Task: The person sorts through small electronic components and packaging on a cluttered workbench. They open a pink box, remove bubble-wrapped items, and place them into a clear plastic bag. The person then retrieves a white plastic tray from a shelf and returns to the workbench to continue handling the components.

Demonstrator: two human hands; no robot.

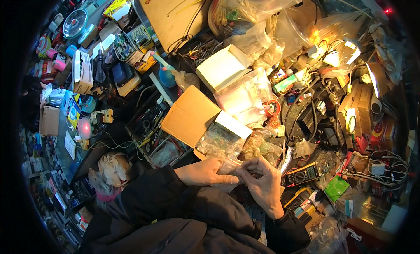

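While an open cardboard box (190,115) stood just beyond with clear bags inside, the head view showed a plastic bag (229,166) between both hands, so its handling seemed under way, the bag not yet put down; whether it was sealed could not be told. The left hand (209,172) held it, thumb extended rightward; the right hand (262,178) angled inward, its grip pinching the bag between bent fingertips.

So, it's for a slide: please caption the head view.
Left hand and right hand hold a clear plastic bag before an open cardboard box, a multimeter lying to the right.
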